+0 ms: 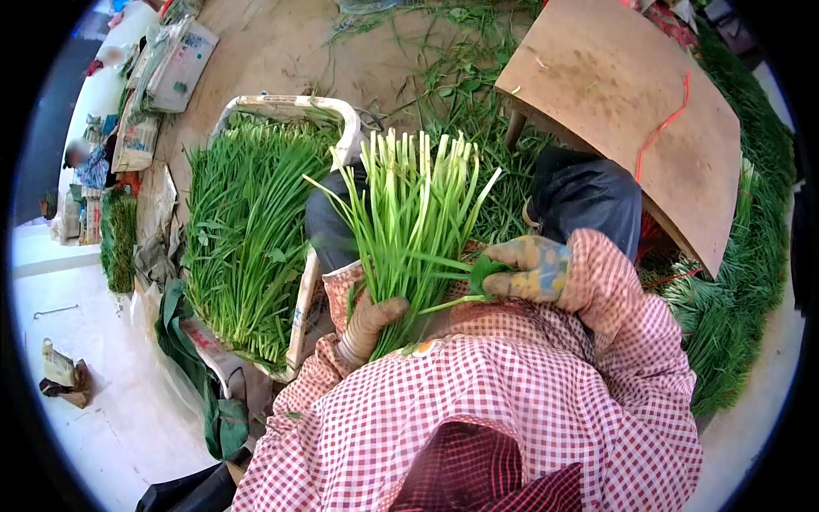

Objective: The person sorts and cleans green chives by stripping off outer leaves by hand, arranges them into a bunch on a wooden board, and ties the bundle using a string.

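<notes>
My left hand (374, 324), in a dirty glove, is wrapped round the lower, leafy part of a bunch of green stalks (418, 205). The pale cut ends of the bunch point away from me, above my lap. To the right, my right hand (533, 269), in a yellow and blue stained glove, is closed on a few loose green leaves (485, 275). Some thin blades stretch from these leaves across to the bunch. The fingertips of my left hand are partly hidden behind the stalks.
A white crate (300, 328) full of green stalks stands at my left. At the right is a wooden board (631, 102) with a red string (664, 124) on it, and more greens (725, 341) lie beyond. Loose leaves (465, 72) litter the floor ahead. A person (90, 162) is at far left.
</notes>
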`<action>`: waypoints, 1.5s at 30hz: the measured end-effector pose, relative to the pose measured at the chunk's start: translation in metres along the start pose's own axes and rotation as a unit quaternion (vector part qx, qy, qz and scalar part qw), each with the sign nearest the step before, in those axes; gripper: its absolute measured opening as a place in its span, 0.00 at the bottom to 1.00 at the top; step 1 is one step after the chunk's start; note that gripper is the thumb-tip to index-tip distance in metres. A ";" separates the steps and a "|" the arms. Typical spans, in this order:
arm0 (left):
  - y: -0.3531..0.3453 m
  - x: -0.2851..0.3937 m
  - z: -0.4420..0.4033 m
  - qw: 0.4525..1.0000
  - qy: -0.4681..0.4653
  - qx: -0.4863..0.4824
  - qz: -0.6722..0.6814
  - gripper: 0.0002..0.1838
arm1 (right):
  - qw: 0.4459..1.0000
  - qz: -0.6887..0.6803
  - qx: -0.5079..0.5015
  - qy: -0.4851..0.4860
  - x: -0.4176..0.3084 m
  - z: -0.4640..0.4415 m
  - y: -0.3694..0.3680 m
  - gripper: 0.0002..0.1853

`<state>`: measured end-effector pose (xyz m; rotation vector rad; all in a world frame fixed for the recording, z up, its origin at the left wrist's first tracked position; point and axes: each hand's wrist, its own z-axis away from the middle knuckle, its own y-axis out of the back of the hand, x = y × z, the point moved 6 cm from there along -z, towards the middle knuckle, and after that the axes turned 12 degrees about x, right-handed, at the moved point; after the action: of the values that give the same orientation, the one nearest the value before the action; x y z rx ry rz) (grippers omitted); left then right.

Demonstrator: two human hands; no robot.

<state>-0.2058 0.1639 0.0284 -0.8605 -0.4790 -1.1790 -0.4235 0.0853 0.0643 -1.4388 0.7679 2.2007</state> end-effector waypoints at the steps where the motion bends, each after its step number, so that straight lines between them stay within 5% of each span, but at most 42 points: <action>1: 0.002 -0.003 0.002 1.000 0.002 0.002 0.001 0.39 | 1.000 -0.002 -0.002 -0.002 0.000 0.000 0.008 0.17; 5: -0.007 0.002 0.008 0.997 0.038 0.024 0.057 0.37 | 0.973 -0.221 -0.041 -0.045 0.011 -0.002 0.039 0.14; 7: -0.002 -0.002 0.006 0.999 0.028 0.006 0.029 0.40 | 0.945 -0.300 0.014 -0.128 0.019 0.002 0.067 0.11; 11: 0.016 -0.010 -0.002 0.999 -0.024 -0.019 -0.041 0.42 | 0.883 -0.425 0.175 -0.089 0.040 -0.014 0.122 0.10; 12: 0.017 -0.007 -0.009 0.974 -0.108 -0.035 -0.195 0.42 | 0.851 -0.458 0.226 -0.125 0.045 -0.019 0.129 0.09; 19: 0.008 -0.004 0.013 0.993 0.016 -0.042 -0.106 0.38 | 0.768 -0.540 0.310 -0.150 0.049 -0.052 0.138 0.08; 21: 0.019 -0.006 0.016 0.994 -0.024 -0.045 -0.095 0.39 | 0.777 -0.518 0.331 -0.131 0.053 -0.062 0.143 0.09; 25: 0.045 -0.020 0.040 0.995 0.037 -0.073 0.053 0.40 | 0.826 -0.472 0.281 -0.128 0.038 -0.086 0.136 0.14; 29: 0.074 -0.045 0.062 0.992 0.054 -0.055 0.097 0.41 | 0.828 -0.370 0.406 -0.109 0.040 -0.124 0.144 0.26; 31: 0.064 -0.042 0.065 0.977 0.048 -0.006 0.208 0.41 | 0.889 -0.050 0.448 -0.075 0.051 -0.136 0.161 0.32; 33: 0.063 -0.050 0.063 0.956 0.053 0.019 0.289 0.41 | 0.886 -0.094 0.444 -0.099 0.017 -0.113 0.151 0.34; 37: 0.082 -0.065 0.057 0.956 0.053 -0.010 0.287 0.39 | 0.929 0.034 0.362 -0.072 0.030 -0.089 0.150 0.30; 40: 0.088 -0.070 0.057 0.951 0.070 -0.036 0.300 0.39 | 0.921 0.289 0.254 0.066 0.010 -0.069 0.101 0.11; 41: 0.088 -0.069 0.057 0.951 0.075 -0.037 0.299 0.39 | 0.927 0.309 0.190 0.090 0.011 -0.073 0.081 0.12; 43: 0.087 -0.067 0.057 0.952 0.081 -0.036 0.293 0.39 | 0.933 0.343 0.106 0.035 0.042 -0.098 0.045 0.14; 44: 0.086 -0.065 0.057 0.953 0.082 -0.035 0.288 0.39 | 0.951 0.288 0.074 -0.085 0.058 -0.110 0.030 0.18; 45: 0.085 -0.063 0.057 0.954 0.085 -0.034 0.286 0.39 | 0.940 0.312 0.095 0.103 0.060 -0.115 0.015 0.21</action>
<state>-0.1416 0.2575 -0.0114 -0.8715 -0.0339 -0.7237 -0.3755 0.0023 -0.0242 -1.4808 1.6548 2.3271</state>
